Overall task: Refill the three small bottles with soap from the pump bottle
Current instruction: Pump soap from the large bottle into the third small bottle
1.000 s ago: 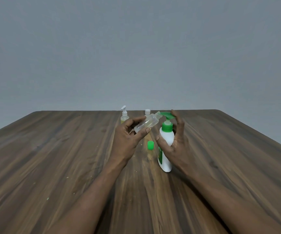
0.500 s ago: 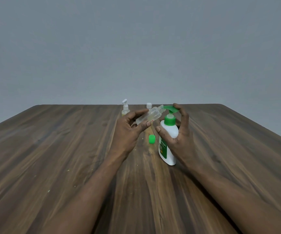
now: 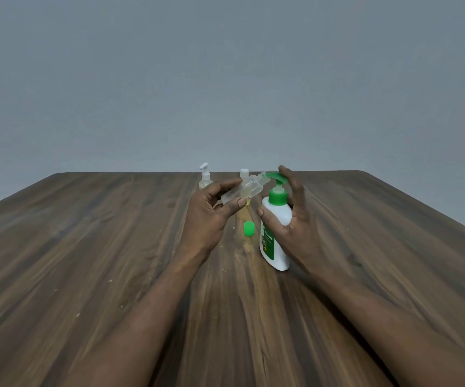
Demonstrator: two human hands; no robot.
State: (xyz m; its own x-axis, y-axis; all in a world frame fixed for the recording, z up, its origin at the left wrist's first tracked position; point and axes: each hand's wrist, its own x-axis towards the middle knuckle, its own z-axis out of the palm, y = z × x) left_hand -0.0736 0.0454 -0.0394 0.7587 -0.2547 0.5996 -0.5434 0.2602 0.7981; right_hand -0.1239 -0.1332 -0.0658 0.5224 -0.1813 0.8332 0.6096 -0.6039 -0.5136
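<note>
The clear small bottle is held tilted in the air above the table, its long axis running from lower left to upper right. Its open neck points up and right, so the mouth sits just under the tip of the green pump spout; whether they touch I cannot tell. The left hand pinches its body, thumb below and curled fingers above, so this hand does the aiming. Just to the right the white pump bottle stands on the wood, and the right hand wraps it, thumb on the front, one finger arched onto the pump head. The coming press, I judge, turns on mouth and spout being lined up. A loose green cap rests between the hands, and two other small bottles stand behind, toward the far edge
</note>
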